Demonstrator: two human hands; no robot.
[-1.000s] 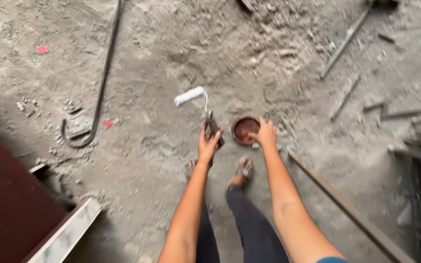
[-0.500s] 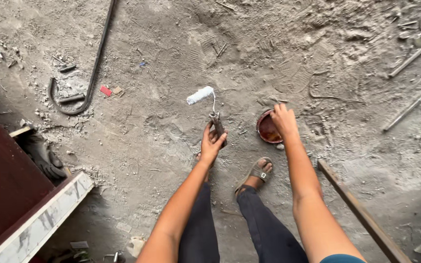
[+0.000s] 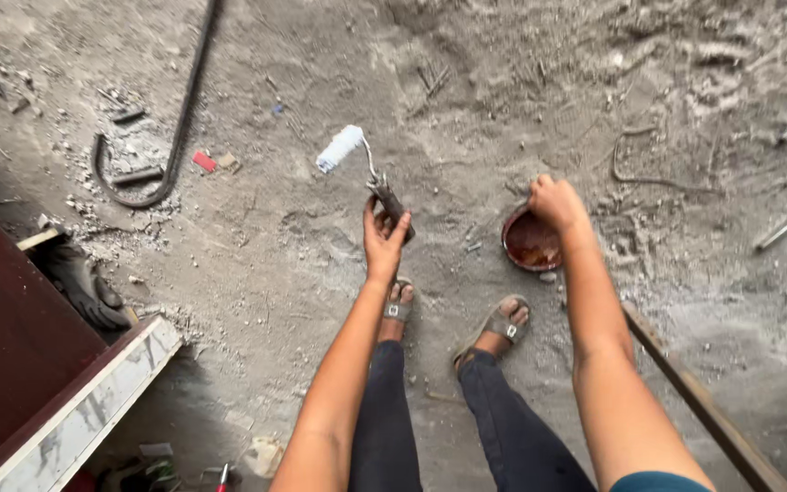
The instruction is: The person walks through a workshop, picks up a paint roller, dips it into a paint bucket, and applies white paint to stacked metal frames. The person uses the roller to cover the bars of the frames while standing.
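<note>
White-sleeved paint roller (image 3: 357, 164), tilted; round red-brown paint tin (image 3: 530, 241).

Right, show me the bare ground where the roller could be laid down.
Open dirt lies left of the left hand, between the paint roller and the dark panel. It is crowded right of the paint tin held by the right hand, with bent wire, and around the curved rod, amid rubble.

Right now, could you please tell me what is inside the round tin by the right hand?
The tin holds dark reddish-brown liquid, likely paint, coating its inside. The right hand grips the far rim and covers that edge; the depth cannot be seen.
</note>
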